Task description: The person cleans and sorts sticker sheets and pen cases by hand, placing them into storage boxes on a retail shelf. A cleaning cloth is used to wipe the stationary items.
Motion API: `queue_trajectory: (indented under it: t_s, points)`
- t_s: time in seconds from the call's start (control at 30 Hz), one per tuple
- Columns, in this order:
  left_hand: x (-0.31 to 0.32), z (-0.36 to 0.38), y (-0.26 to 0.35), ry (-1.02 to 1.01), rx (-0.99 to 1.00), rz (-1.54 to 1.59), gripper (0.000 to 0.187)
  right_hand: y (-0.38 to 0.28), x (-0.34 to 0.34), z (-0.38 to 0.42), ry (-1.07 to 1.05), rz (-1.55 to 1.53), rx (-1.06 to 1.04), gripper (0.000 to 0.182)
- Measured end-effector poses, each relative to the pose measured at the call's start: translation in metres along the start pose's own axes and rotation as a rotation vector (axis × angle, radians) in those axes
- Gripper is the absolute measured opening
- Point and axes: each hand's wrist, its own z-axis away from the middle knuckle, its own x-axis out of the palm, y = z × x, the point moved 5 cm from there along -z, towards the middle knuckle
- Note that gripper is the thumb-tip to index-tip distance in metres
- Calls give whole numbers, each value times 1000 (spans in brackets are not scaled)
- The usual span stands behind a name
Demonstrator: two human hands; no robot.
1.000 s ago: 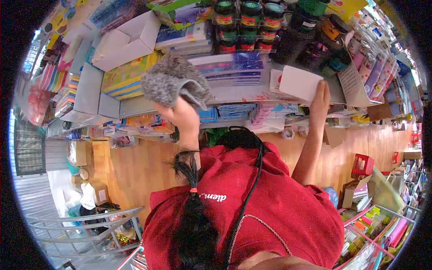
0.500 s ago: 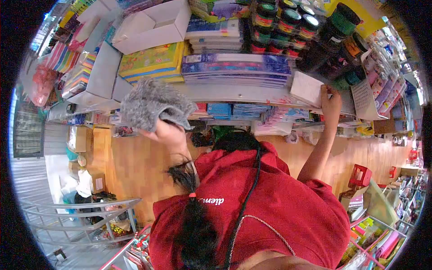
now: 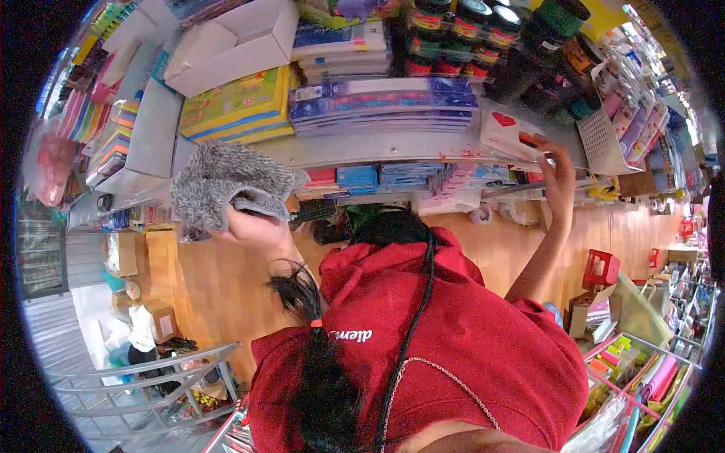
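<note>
My left hand (image 3: 253, 229) is wrapped round a grey fluffy cloth (image 3: 226, 181), near the shelf's front edge at the left. The cloth hangs bunched over the fingers. At the right, my right hand (image 3: 557, 170) has its fingertips at the right end of a flat white pack (image 3: 502, 137) with a red heart on it. The pack lies at the shelf's (image 3: 355, 151) front edge. Purple-blue packs (image 3: 385, 113) are stacked beside it, and yellow packs (image 3: 238, 106) sit further left.
An open white box (image 3: 234, 45) stands at the back left. Dark-lidded jars (image 3: 461, 38) are at the back right, near a white perforated basket (image 3: 603, 140). More packs fill a lower shelf (image 3: 377, 177). A metal railing (image 3: 151, 385) and red crate (image 3: 601, 268) stand behind.
The shelf goods have shifted slightly left and up in view. The red heart on the white pack now shows. The cloth in my left hand has shifted left, and my right hand's fingers look less curled.
</note>
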Motion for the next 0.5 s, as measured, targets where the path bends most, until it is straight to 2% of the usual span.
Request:
queue_trajectory:
  t_s: [0.03,0.13,0.17,0.23,0.27,0.3,0.33,0.4,0.47,0.5]
  points:
    - [1,0,-3,-23,-20,0,23,3,1,4,20,-38,65,21]
    - [9,2,-9,1,-73,22,25,0,3,10,38,91,59,19]
    - [9,11,-9,147,-104,26,28,1,3,11,21,138,59,19]
    - [-5,5,-26,66,-133,45,30,1,5,11,-18,227,52,19]
    - [-13,0,-33,31,-138,56,31,-1,2,11,48,155,92,18]
    - [-1,6,-21,138,-177,32,19,-6,-1,14,108,76,122,17]
    - [2,8,-15,131,-131,10,19,-12,-3,13,162,-9,143,16]
    - [0,4,-1,131,-24,-34,20,-28,-19,-2,260,111,-18,14]
    - [-17,-6,5,90,7,-33,24,-70,-23,-27,378,-61,-225,14]
    - [-25,-9,8,63,9,-40,26,-113,-15,-42,353,-146,-374,15]
